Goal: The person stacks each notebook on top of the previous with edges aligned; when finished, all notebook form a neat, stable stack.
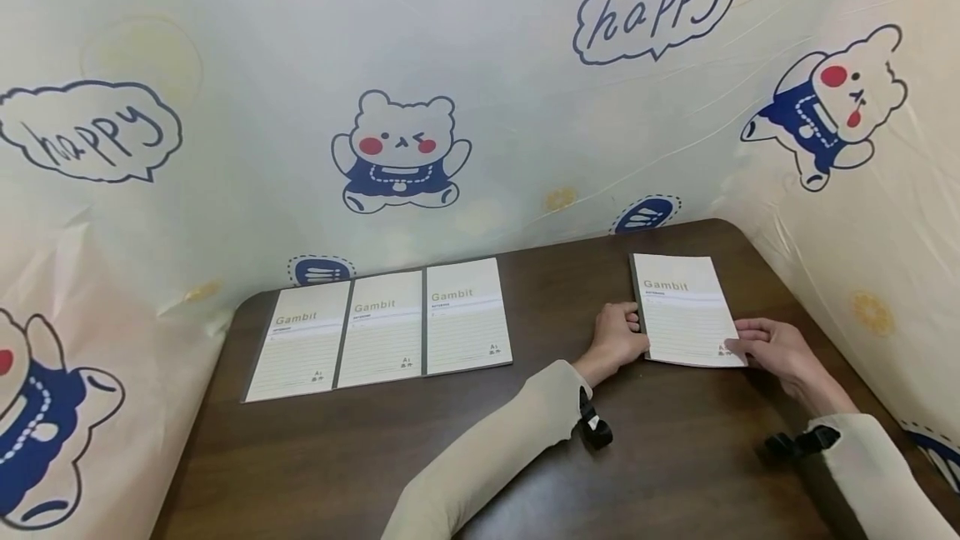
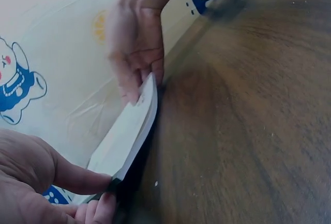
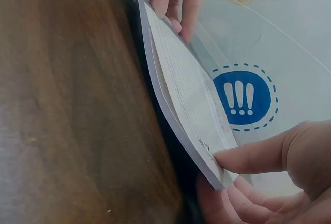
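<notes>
While the left hand and right hand pinch it, the notebook is near the desk's far right corner, top and long axis toward the far edge, with room leftward before three more notebooks

Head camera looks forward and down; close, opposing wrist views share one notebook.

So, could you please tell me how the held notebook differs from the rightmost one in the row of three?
The held notebook is pinched by the left hand and right hand; the row notebook is untouched. The held notebook bows along its lower edge, while the row notebook lies flat. The held notebook is by itself; the row notebook adjoins another. Both have pale covers reading "Gambit" and dark spines.
</notes>
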Demonstrator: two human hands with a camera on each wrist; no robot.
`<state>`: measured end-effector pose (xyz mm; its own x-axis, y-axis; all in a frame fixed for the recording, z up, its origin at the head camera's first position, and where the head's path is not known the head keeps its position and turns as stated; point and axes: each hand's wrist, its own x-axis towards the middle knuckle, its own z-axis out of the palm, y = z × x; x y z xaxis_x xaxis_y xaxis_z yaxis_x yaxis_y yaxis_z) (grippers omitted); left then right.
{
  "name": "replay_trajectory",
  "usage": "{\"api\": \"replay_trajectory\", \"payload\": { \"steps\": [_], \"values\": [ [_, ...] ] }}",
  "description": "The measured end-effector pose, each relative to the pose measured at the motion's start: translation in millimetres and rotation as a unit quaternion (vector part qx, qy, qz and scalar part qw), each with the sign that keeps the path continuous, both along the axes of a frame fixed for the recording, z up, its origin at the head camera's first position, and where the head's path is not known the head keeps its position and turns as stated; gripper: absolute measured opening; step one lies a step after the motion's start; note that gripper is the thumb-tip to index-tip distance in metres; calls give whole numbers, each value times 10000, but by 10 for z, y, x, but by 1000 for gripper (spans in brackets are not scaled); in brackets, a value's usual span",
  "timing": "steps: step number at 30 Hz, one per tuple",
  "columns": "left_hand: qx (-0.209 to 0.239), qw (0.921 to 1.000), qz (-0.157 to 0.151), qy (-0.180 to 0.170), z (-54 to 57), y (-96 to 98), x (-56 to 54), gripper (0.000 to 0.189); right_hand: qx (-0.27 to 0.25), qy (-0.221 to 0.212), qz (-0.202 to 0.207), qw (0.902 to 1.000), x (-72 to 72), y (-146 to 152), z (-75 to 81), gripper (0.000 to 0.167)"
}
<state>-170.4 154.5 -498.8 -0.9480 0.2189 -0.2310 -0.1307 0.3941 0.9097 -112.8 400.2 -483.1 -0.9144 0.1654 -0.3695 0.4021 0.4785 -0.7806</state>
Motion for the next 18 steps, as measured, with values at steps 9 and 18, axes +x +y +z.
{"api": "replay_trajectory", "payload": {
  "steps": [9,18],
  "values": [
    [284,9995,-19,-99,70,-179,3,62,-574,114,217,9981,94,-82,7,58],
    [189,9989,-283,311,193,-467,22,65,-1032,657,382,9918,114,-287,57,57]
  ]
}}
